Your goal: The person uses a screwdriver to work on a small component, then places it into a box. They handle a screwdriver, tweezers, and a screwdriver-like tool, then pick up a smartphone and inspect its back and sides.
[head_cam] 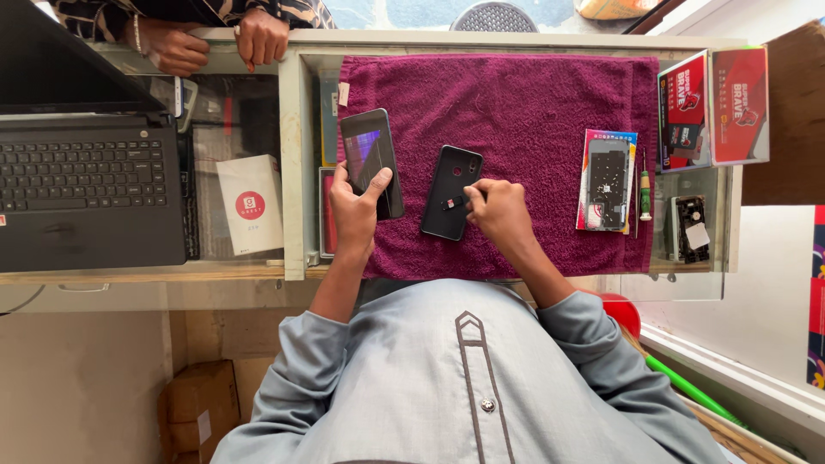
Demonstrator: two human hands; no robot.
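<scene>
My left hand [354, 210] grips a black smartphone [371, 155] by its lower end, screen up, above a maroon towel [533, 112]. A second phone, or black back cover [450, 191], lies face down on the towel just to the right. My right hand [498, 213] rests on its lower right edge, fingertips pinching a small dark card-like piece [450, 204] on top of it.
A flat packet with a black part [607, 180] and a green-handled screwdriver [644, 196] lie on the towel's right side. Red boxes [713, 107] stand at the right. A black laptop [82, 185] sits left on the glass counter. Another person's hands [215, 43] rest on the far edge.
</scene>
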